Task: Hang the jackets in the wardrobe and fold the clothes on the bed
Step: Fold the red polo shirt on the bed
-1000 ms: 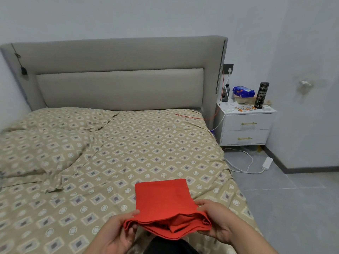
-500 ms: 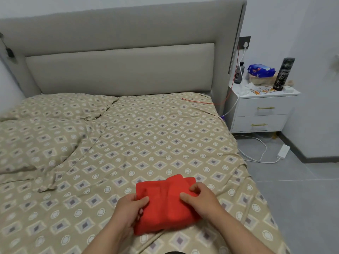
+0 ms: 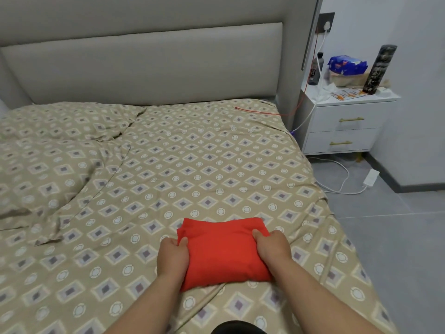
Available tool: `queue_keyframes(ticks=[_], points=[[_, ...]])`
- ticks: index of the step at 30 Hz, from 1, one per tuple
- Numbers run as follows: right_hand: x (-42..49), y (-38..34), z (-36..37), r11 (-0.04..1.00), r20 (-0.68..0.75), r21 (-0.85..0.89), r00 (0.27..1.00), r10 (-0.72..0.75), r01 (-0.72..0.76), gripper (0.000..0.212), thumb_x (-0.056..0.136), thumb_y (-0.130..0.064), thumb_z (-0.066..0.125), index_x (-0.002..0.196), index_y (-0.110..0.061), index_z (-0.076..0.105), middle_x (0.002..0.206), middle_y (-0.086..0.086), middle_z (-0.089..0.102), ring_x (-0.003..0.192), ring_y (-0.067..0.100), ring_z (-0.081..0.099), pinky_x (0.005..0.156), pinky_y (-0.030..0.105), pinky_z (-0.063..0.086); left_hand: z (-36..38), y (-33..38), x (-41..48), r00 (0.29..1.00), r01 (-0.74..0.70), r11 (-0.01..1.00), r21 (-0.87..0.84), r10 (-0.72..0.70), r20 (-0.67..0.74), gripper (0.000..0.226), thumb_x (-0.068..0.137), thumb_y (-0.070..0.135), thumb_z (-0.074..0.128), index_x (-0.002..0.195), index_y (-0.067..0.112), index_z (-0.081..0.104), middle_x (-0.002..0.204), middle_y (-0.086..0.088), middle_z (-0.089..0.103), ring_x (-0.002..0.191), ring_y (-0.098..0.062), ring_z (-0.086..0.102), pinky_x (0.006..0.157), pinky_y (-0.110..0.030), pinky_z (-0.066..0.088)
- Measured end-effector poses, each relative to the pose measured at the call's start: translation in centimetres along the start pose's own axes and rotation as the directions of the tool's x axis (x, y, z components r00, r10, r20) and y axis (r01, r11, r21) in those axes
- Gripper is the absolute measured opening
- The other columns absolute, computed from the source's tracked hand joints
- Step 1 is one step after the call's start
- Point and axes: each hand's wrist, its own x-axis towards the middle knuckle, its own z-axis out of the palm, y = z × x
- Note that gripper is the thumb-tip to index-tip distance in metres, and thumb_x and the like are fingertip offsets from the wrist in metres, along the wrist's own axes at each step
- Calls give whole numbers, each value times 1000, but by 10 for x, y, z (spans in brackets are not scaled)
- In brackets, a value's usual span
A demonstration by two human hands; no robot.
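**Squaring off the fold**

Folded red garment point(image 3: 226, 249) lying on the bed point(image 3: 192, 165), toward its right side. Gripped at either end, thumbs on top: left hand point(image 3: 172, 255) on the left edge, right hand point(image 3: 273, 249) on the right. Best to press flat, align the edges, then release both ends together.

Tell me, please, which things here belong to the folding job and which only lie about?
Part of the job:
folded red garment, gripped at its sides by left hand and right hand
bed, under it

Only lying about:
white nightstand
blue packet, dark bottle and black tube on it
red cable
white cable on the floor
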Motion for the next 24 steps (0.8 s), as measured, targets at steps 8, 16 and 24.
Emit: queue_keyframes(ticks=[8,16,24], points=[[-62,29,0,483,-61,-590,561,-826,647,47,86,-34,65,126,-10,63,132,19,59,120,36,58,102,47,44,-1,-15,-71,592,-758,323,567,704,391,63,92,48,33,148,22,44,156,-4,37,145,-23,33,119,-44,21],[-13,22,6,587,278,-614,841,-464,527,70,98,-64,19,158,-32,5,167,1,-3,153,26,3,122,48,-2,24,-26,-28,765,-630,458,627,503,402,74,94,53,17,158,20,0,166,2,-4,152,-13,-9,122,-39,-9],[14,22,20,641,257,-589,866,-429,492,71,96,-64,21,158,-32,5,166,3,-2,152,21,0,122,45,-4,35,-33,-6,790,-610,567,554,495,363,89,82,66,10,158,21,3,166,2,-1,152,-13,-7,122,-35,-7]])
